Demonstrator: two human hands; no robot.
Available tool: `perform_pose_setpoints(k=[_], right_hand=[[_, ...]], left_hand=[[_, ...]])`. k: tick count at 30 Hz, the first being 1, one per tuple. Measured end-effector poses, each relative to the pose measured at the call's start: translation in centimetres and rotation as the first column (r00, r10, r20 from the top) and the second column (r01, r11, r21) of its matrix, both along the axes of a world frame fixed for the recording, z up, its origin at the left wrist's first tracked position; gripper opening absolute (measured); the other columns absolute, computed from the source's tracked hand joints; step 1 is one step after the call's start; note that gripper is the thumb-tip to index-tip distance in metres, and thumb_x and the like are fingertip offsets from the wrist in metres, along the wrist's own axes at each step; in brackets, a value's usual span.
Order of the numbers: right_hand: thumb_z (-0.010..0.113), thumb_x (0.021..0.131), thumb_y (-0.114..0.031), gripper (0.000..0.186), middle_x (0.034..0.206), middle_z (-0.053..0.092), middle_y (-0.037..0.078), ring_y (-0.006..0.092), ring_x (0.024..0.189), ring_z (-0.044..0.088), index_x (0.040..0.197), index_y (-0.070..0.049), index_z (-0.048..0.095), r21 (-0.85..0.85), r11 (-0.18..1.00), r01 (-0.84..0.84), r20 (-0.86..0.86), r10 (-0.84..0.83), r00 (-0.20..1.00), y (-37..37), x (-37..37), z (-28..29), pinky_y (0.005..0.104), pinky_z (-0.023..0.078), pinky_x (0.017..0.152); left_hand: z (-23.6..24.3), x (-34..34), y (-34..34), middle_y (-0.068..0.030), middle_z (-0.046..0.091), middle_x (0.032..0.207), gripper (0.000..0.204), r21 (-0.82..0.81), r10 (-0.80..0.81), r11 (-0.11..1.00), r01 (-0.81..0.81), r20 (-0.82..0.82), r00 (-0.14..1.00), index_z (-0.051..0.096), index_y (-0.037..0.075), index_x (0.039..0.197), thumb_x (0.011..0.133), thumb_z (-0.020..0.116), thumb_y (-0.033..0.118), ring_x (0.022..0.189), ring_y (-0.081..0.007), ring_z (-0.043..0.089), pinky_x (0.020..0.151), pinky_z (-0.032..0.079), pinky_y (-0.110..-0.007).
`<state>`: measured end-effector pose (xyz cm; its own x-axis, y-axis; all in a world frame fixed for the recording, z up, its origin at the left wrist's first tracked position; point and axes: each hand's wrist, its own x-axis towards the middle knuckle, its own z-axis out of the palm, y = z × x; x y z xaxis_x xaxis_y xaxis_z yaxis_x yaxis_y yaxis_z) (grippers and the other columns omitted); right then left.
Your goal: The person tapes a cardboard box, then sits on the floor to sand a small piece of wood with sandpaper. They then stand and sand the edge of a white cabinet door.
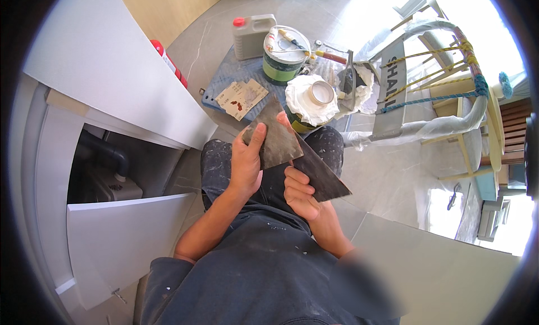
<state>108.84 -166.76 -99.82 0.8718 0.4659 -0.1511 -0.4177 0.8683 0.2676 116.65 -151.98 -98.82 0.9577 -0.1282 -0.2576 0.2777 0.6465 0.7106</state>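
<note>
Two flat grey putty blades are held together above the person's lap, at the centre of the view. The upper blade (275,137) is a broad, dirty trapezoid; it lies across the lower blade (320,176), which is darker and slants down to the right. The two blades touch where they cross.

The left hand (247,162) has its grip closed on the upper blade, thumb pressed on the blade face, fingers behind it. The right hand (300,193) has its grip closed on the lower blade, fingers curled under its edge, index finger extended up along the upper blade.

Beyond the hands, on the floor, a blue mat (236,78) carries a green-and-white paint bucket (285,55), a translucent jug (252,36) with a red cap, a roll of tape (321,93) on white cloth and some paper scraps (241,97). A white cabinet door (112,72) stands open at left. A bound wooden chair (449,89) stands at right.
</note>
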Motion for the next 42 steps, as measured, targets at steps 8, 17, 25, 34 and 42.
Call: perform_pose_setpoints(k=[8, 17, 25, 34, 42], right_hand=[[0.065, 0.099, -0.028, 0.031, 0.088, 0.063, -0.001, 0.0089, 0.071, 0.058, 0.128, -0.016, 0.063, -0.695, 0.719, -0.005, -0.326, -0.31, 0.893, 0.7, 5.6, -2.4, 0.0195, 0.05, 0.064], [0.068, 0.095, -0.002, 0.049, 0.122, 0.065, 0.009, 0.0161, 0.106, 0.066, 0.141, -0.004, 0.05, -0.799, 0.387, 0.46, 0.3, -0.405, 0.863, -1.6, 6.3, 0.8, 0.0328, 0.055, 0.093], [0.079, 0.088, -0.006, 0.049, 0.116, 0.066, 0.007, 0.0117, 0.102, 0.063, 0.131, 0.001, 0.057, -0.884, 0.141, 0.446, 0.419, -0.186, 0.889, 0.8, 6.0, 1.6, 0.0268, 0.052, 0.09], [0.077, 0.083, -0.001, 0.046, 0.113, 0.069, 0.01, 0.0209, 0.101, 0.069, 0.126, 0.0, 0.058, -0.814, 0.406, 0.415, 0.278, -0.355, 0.893, -0.8, 3.2, 2.4, 0.035, 0.058, 0.088], [0.066, 0.098, -0.011, 0.028, 0.11, 0.07, 0.008, 0.0155, 0.095, 0.068, 0.121, 0.004, 0.063, -0.885, 0.273, 0.376, 0.229, -0.448, 0.864, -0.3, 1.8, 0.5, 0.0305, 0.054, 0.086]], left_hand=[[2.7, -1.6, -2.0, -0.0025, 0.069, 0.091, 0.035, -0.063, -0.072, 0.996, 0.062, -0.175, 0.982, 0.065, 0.001, 0.114, 0.103, 0.063, 0.034, 0.078, -0.0084, 0.063, 0.072, 0.05, -0.025], [-0.2, -2.9, 1.9, 0.004, 0.049, 0.053, 0.03, -0.944, -0.743, 0.229, 0.237, -0.012, 0.669, 0.047, 0.01, 0.09, 0.109, 0.046, 0.033, 0.045, -0.005, 0.039, 0.05, 0.03, -0.022], [-2.9, -4.1, 1.7, 0.0025, 0.054, 0.06, 0.017, -0.926, -0.681, 0.348, 0.143, -0.145, 0.718, 0.053, 0.011, 0.092, 0.104, 0.052, 0.024, 0.049, -0.0079, 0.045, 0.052, 0.032, -0.022], [-2.3, -0.8, 1.9, -0.0069, 0.067, 0.122, 0.042, -0.243, -0.061, 0.97, -0.007, -0.271, 0.961, 0.059, 0.003, 0.13, 0.104, 0.058, 0.036, 0.11, -0.0183, 0.066, 0.096, 0.053, -0.036], [-0.8, -1.1, 1.8, -0.007, 0.063, 0.114, 0.038, 0.27, 0.346, 0.885, -0.379, 0.163, 0.924, 0.06, -0.001, 0.122, 0.104, 0.06, 0.033, 0.101, -0.014, 0.062, 0.089, 0.05, -0.031]])
